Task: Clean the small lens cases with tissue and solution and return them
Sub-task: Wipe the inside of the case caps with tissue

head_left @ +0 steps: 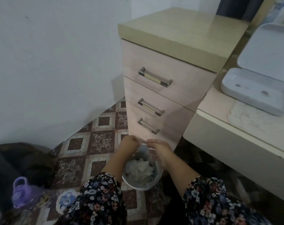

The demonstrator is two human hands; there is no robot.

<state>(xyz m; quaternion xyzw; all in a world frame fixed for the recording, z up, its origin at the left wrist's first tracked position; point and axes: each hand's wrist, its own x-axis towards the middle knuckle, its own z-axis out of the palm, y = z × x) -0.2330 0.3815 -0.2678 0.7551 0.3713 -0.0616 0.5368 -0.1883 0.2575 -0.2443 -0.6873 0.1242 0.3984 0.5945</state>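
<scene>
Both my hands hover over a small white waste bin [157, 179] on the floor, which holds several crumpled tissues [140, 169]. My left hand [129, 144] and my right hand [160, 147] each pinch an end of a small pale item [144, 147] stretched between them, a tissue or thin wrapper; I cannot tell which. An open white case [251, 93] with its lid raised lies on the desk at the right. No lens case shows in my hands.
A pink three-drawer cabinet [162, 88] stands just behind the bin. The desk [235, 135] edge juts out at the right. On the patterned tile floor at the left lie a purple bottle [22, 194], a dark bag [16, 159] and a blue-white round object [66, 200].
</scene>
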